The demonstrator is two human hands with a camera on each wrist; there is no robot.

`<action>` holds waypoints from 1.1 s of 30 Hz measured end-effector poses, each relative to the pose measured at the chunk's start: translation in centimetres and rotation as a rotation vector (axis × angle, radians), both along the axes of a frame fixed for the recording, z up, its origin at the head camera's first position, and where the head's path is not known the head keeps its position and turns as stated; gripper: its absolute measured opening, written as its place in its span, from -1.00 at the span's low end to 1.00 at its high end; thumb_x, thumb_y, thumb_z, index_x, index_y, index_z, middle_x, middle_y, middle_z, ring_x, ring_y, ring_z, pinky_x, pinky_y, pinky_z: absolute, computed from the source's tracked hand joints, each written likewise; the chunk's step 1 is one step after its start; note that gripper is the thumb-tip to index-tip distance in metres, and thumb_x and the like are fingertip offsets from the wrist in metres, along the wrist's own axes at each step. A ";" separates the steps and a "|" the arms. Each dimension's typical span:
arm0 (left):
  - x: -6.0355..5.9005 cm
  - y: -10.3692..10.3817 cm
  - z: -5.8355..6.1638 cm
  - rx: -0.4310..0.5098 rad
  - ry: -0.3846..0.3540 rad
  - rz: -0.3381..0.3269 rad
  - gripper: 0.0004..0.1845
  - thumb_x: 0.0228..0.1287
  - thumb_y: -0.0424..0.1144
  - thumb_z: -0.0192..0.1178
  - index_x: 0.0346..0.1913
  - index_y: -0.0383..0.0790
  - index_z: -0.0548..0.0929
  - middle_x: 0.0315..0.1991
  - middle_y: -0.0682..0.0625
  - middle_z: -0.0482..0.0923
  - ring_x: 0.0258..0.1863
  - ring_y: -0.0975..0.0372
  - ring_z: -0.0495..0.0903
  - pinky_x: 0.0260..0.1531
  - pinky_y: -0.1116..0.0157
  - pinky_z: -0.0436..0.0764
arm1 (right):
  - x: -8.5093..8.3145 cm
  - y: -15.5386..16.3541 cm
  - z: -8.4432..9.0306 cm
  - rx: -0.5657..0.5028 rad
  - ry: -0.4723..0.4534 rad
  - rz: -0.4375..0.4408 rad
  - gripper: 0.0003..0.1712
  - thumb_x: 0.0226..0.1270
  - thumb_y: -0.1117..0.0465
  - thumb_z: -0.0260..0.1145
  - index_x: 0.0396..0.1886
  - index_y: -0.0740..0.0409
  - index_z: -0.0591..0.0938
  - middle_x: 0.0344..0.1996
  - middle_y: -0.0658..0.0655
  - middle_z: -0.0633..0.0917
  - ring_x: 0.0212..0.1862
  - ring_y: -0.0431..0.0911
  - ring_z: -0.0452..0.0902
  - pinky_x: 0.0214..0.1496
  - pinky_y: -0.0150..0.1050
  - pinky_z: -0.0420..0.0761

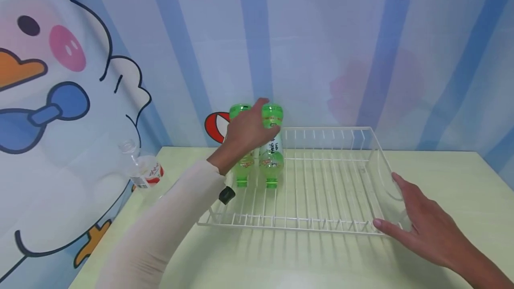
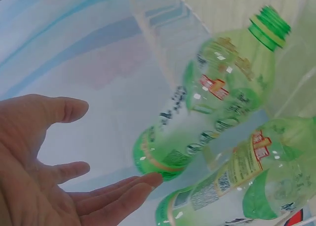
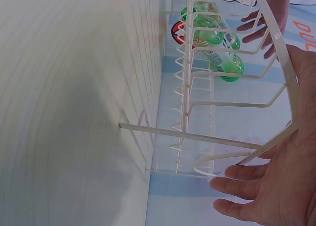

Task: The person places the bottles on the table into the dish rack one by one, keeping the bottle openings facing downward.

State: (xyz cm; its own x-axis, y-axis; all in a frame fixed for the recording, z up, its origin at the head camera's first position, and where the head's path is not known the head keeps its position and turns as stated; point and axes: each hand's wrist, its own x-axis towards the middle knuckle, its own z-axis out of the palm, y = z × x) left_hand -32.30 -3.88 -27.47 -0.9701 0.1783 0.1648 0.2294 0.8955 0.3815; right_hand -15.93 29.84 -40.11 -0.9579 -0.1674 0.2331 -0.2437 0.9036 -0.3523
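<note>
A white wire rack lies on a pale green table. Two green plastic bottles lie side by side in its back left part, the left bottle and the right bottle, necks toward me. My left hand reaches over their far ends with straight fingers. In the left wrist view my left hand is open, its fingertips touching the base of one bottle, with the other bottle below it. My right hand rests with straight fingers at the rack's front right corner.
A clear bottle with a red label stands off the table's left edge, against a cartoon duck backdrop. The right wrist view shows the rack's end wires beside my right hand, the green bottles far off.
</note>
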 end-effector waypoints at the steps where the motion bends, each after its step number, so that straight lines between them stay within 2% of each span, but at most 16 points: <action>1: 0.3 -0.2 0.1 0.016 -0.001 -0.003 -0.22 0.30 0.10 0.20 0.53 0.08 0.17 -0.54 -0.01 0.47 -0.61 0.17 0.42 -0.70 0.29 0.34 | 0.0 0.0 0.0 0.000 0.003 0.001 0.25 0.23 -0.26 0.37 0.62 0.13 -0.16 0.40 0.46 0.26 0.10 0.45 0.46 -0.13 0.40 0.45; 7: 2.1 -1.3 0.6 0.086 0.043 -0.029 -0.24 0.31 0.13 0.20 0.51 0.08 0.21 -0.44 -0.03 0.53 -0.53 0.12 0.48 -0.64 0.26 0.35 | -0.1 0.2 -0.2 0.002 -0.006 0.001 0.24 0.25 -0.26 0.36 0.61 0.13 -0.15 0.43 0.44 0.21 0.11 0.46 0.44 -0.13 0.42 0.44; 11: 3.7 -2.3 1.0 0.146 0.074 -0.040 -0.25 0.31 0.12 0.22 0.50 0.08 0.24 -0.15 -0.05 0.65 -0.36 0.14 0.58 -0.52 0.22 0.46 | -0.2 0.3 -0.3 0.003 -0.012 0.003 0.24 0.26 -0.25 0.36 0.61 0.15 -0.17 0.44 0.45 0.19 0.11 0.47 0.44 -0.15 0.42 0.45; 14: 5.2 -3.4 1.4 0.209 0.084 -0.037 -0.26 0.30 0.12 0.22 0.49 0.12 0.25 0.11 -0.06 0.61 -0.19 0.17 0.65 -0.33 0.14 0.56 | -0.2 0.3 -0.4 0.005 -0.012 0.004 0.25 0.25 -0.25 0.36 0.61 0.16 -0.18 0.45 0.45 0.16 0.12 0.47 0.43 -0.15 0.43 0.45; 19: 7.7 -5.6 1.5 0.290 0.147 -0.016 -0.30 0.28 0.10 0.25 0.45 0.12 0.31 0.18 -0.09 0.59 -0.09 0.13 0.70 -0.14 0.03 0.58 | -0.4 0.3 -0.4 0.006 -0.005 0.013 0.25 0.25 -0.25 0.37 0.61 0.16 -0.18 0.46 0.44 0.13 0.12 0.46 0.44 -0.15 0.44 0.46; 24: 9.8 -7.7 0.6 0.337 0.250 0.054 -0.32 0.26 0.02 0.31 0.42 0.06 0.35 0.19 -0.08 0.59 -0.03 0.07 0.70 -0.09 0.00 0.62 | -0.5 0.3 -0.3 0.006 0.010 0.028 0.25 0.25 -0.23 0.38 0.61 0.17 -0.18 0.48 0.44 0.09 0.08 0.46 0.47 -0.15 0.43 0.46; 31: 12.5 -10.9 -1.7 0.395 0.447 0.143 -0.38 0.27 -0.14 0.34 0.38 -0.09 0.43 0.18 -0.14 0.58 0.05 0.02 0.65 -0.09 -0.02 0.67 | -0.7 0.3 -0.5 0.001 0.035 0.040 0.26 0.24 -0.21 0.40 0.61 0.18 -0.17 0.49 0.43 0.08 0.04 0.44 0.51 -0.17 0.42 0.48; 33: 13.3 -12.3 -2.1 0.404 0.482 0.193 -0.37 0.26 -0.16 0.36 0.37 -0.14 0.43 0.18 -0.15 0.57 0.06 0.02 0.64 -0.08 -0.01 0.66 | -0.8 0.2 -0.5 -0.002 0.043 0.041 0.25 0.23 -0.20 0.40 0.61 0.18 -0.15 0.49 0.43 0.08 0.05 0.45 0.49 -0.17 0.42 0.47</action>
